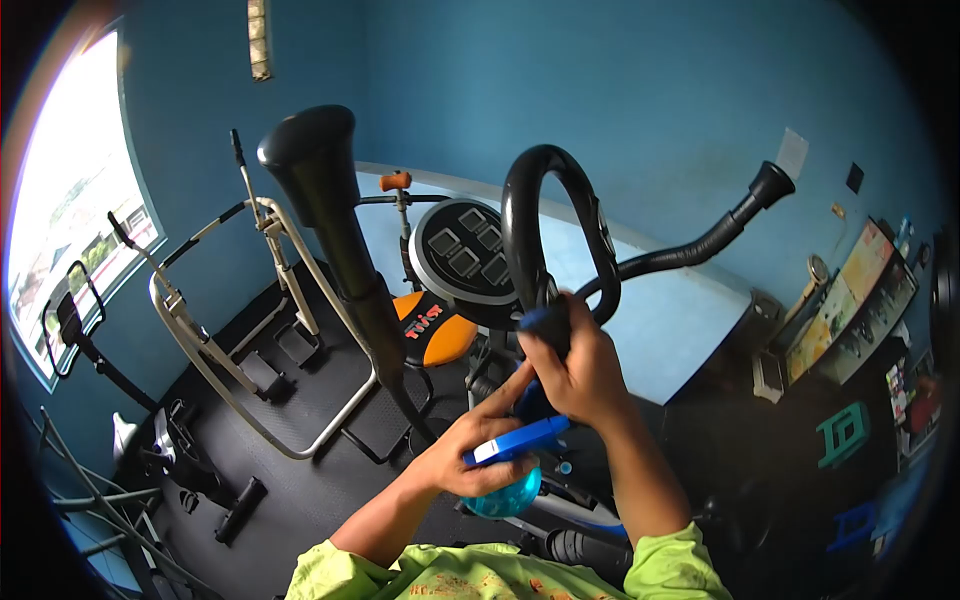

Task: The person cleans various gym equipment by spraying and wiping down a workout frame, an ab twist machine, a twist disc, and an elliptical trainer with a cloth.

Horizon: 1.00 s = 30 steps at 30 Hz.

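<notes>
The dark floor [295,495] carries several exercise machines [300,456], a green stool [842,435] and a blue stool [853,525].

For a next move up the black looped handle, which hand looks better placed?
Right, I'd judge: the right hand is at the base of the looped handle with what looks like a blue cloth; the left hand sits lower, holding a spray bottle.

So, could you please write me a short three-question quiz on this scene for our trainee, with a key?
1. True or false: the left hand is holding the spray bottle.

2. The spray head on that bottle is which colour?
A. red
B. blue
C. yellow

3. Fill in the missing word: the looped handle rising beside the right hand is ____ in colour.

Key: 1. true; 2. B; 3. black
</notes>
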Motion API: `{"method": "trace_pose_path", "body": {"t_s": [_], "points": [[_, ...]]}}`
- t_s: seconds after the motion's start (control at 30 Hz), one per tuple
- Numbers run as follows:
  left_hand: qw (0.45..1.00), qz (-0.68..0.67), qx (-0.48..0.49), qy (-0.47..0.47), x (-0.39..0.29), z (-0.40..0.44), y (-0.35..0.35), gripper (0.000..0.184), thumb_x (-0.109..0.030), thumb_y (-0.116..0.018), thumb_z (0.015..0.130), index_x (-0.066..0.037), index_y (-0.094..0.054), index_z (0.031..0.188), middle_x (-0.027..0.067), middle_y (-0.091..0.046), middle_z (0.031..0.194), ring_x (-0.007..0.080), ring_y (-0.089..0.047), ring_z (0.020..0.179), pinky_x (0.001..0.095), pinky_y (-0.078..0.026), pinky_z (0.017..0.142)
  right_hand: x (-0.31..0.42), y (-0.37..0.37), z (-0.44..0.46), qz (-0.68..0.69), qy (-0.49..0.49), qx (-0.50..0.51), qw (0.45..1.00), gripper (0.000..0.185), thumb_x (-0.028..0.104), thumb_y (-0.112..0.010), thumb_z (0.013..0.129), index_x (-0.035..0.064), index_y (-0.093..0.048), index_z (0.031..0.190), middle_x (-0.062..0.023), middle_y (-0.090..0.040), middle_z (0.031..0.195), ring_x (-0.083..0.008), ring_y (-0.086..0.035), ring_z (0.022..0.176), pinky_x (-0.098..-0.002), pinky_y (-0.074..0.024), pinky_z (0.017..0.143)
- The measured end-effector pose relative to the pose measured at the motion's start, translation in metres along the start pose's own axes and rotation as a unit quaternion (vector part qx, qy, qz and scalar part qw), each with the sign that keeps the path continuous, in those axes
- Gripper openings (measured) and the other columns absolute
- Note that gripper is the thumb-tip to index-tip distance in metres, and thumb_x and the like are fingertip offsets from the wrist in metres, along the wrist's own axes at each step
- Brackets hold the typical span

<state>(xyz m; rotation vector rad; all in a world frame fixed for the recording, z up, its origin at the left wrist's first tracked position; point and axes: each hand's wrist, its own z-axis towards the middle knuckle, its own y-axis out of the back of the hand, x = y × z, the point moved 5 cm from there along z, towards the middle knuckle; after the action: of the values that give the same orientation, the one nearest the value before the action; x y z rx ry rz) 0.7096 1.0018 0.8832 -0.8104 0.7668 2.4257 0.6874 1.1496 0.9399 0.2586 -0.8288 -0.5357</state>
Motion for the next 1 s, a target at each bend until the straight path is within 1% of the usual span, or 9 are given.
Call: {"method": "trace_pose_path", "body": {"t_s": [0.17, 0.3, 0.47, 0.57, 0.73, 0.83, 0.87, 0.93, 1.0], "points": [[0.999, 0.033, -0.007, 0.017, 0.009, -0.015, -0.009, 0.026, -0.018, -0.066, 0.077, 0.005, -0.066, 0.089, 0.0391, -0.023, 0.149, 0.048, -0.035, 0.137, 0.0446, -0.032, 0.11, 0.004, -0.007, -0.014, -0.148, 0.04, -0.131, 0.98, 0.051, 0.03, -0.071, 0.085, -0.0022, -0.054, 0.12, -0.0197, -0.067, 0.096, -0.0393, -0.068, 0.084, -0.0408, -0.0552, 0.071], [0.994, -0.037, -0.051, 0.088, 0.033, -0.053, -0.022, 0.029, -0.02, -0.064, 0.076, 0.004, -0.066, 0.092, 0.0339, -0.031, 0.148, 0.0459, -0.041, 0.133, 0.0456, -0.034, 0.109, -0.088, -0.033, -0.098, -0.006, 0.048, -0.22, 0.974, 0.047, 0.011, -0.067, 0.088, -0.0099, -0.046, 0.125, -0.0178, -0.063, 0.101, -0.0249, -0.067, 0.084, -0.0332, -0.0548, 0.074], [0.985, -0.081, -0.07, 0.134, 0.051, -0.091, -0.035, 0.048, -0.009, -0.063, 0.078, 0.002, -0.059, 0.125, 0.0278, -0.05, 0.134, 0.0378, -0.046, 0.131, 0.0432, -0.039, 0.107, -0.111, -0.082, -0.129, -0.022, 0.011, -0.364, 0.931, 0.052, 0.003, -0.062, 0.091, -0.0107, -0.031, 0.131, -0.0168, -0.056, 0.11, -0.0193, -0.061, 0.094, -0.0312, -0.0515, 0.084], [0.979, -0.068, -0.109, 0.157, 0.037, -0.1, -0.018, 0.042, -0.007, -0.063, 0.078, 0.005, -0.061, 0.118, 0.0232, -0.057, 0.128, 0.0352, -0.057, 0.119, 0.041, -0.045, 0.1, -0.112, -0.071, -0.127, 0.046, -0.094, -0.392, 0.914, 0.051, 0.003, -0.066, 0.089, -0.0091, -0.034, 0.128, -0.015, -0.055, 0.107, -0.0185, -0.06, 0.095, -0.0304, -0.0511, 0.084], [0.967, -0.037, -0.143, 0.21, 0.031, -0.124, 0.002, 0.028, -0.007, -0.063, 0.078, 0.005, -0.063, 0.104, 0.0203, -0.063, 0.115, 0.029, -0.064, 0.102, 0.0373, -0.049, 0.09, -0.112, -0.101, -0.115, 0.05, -0.078, -0.536, 0.839, 0.044, 0.007, -0.069, 0.089, -0.0071, -0.043, 0.121, -0.0138, -0.06, 0.107, -0.0164, -0.06, 0.085, -0.0296, -0.0511, 0.077], [0.961, -0.003, -0.17, 0.219, 0.037, -0.146, 0.009, 0.026, -0.01, -0.066, 0.08, 0.004, -0.063, 0.101, 0.019, -0.064, 0.11, 0.0272, -0.065, 0.094, 0.0367, -0.05, 0.083, -0.114, -0.168, -0.121, 0.173, -0.296, -0.482, 0.807, 0.032, 0.026, -0.064, 0.094, -0.0051, -0.064, 0.084, -0.0067, -0.066, 0.083, -0.0151, -0.06, 0.075, -0.0331, -0.0499, 0.069], [0.954, -0.004, -0.18, 0.239, 0.036, -0.15, 0.011, 0.026, -0.01, -0.066, 0.08, 0.004, -0.063, 0.102, 0.0183, -0.065, 0.108, 0.0272, -0.066, 0.093, 0.0366, -0.05, 0.083, -0.127, -0.199, -0.127, 0.17, -0.332, -0.368, 0.852, 0.037, 0.03, -0.064, 0.093, -0.0056, -0.064, 0.085, -0.0107, -0.068, 0.082, -0.0192, -0.062, 0.073, -0.0362, -0.0494, 0.069], [0.94, -0.021, -0.181, 0.289, 0.033, -0.159, 0.014, 0.026, -0.01, -0.066, 0.08, 0.003, -0.063, 0.103, 0.017, -0.066, 0.106, 0.027, -0.066, 0.092, 0.0362, -0.05, 0.082, -0.115, -0.235, -0.133, 0.014, -0.338, -0.098, 0.936, 0.025, 0.021, -0.061, 0.094, -0.0012, -0.064, 0.082, -0.0156, -0.068, 0.075, -0.0295, -0.067, 0.071, -0.0397, -0.0485, 0.067], [0.93, -0.021, -0.172, 0.323, 0.025, -0.168, 0.018, 0.028, -0.009, -0.066, 0.079, 0.002, -0.064, 0.104, 0.0156, -0.066, 0.106, 0.0265, -0.066, 0.091, 0.0352, -0.05, 0.082, -0.107, -0.227, -0.147, 0.039, -0.231, -0.178, 0.956, 0.019, 0.016, -0.065, 0.092, -0.0019, -0.065, 0.084, -0.0157, -0.068, 0.076, -0.0303, -0.068, 0.073, -0.0401, -0.0487, 0.067]]}}
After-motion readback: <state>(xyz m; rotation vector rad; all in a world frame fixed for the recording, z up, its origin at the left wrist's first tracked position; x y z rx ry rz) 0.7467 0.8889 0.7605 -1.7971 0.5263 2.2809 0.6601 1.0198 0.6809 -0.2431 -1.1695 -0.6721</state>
